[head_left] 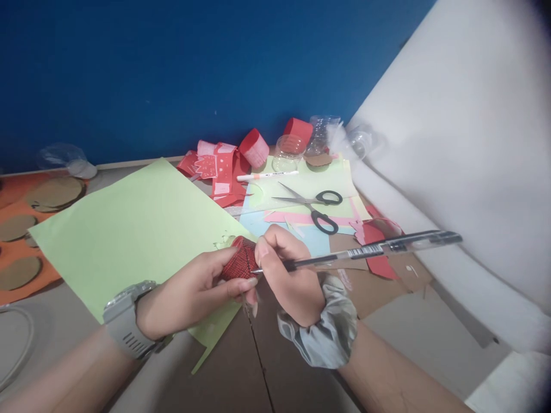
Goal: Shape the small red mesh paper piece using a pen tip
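My left hand point(202, 287), with a grey watch at its wrist, is closed around a small red paper roll point(239, 259) marked with a dark crosshatch pattern. Bits of light green paper point(228, 238) stick out at the roll's far end. In my right hand point(286, 269) is a slim clear-barrelled pen point(365, 251), its tip touching the roll's surface or very near it. A grey scrunchie sits on the right wrist. Beneath and behind the left hand lies a large light green sheet point(138, 218).
Black-handled scissors point(316, 201) lie spread on coloured papers, with a white marker point(267, 176) behind them. Farther back are red paper pieces point(224, 172), red paper rings point(253, 148) and clear plastic cups point(322, 129). Cardboard discs point(55, 192) rest on orange paper at left. A white wall point(473, 143) borders the right.
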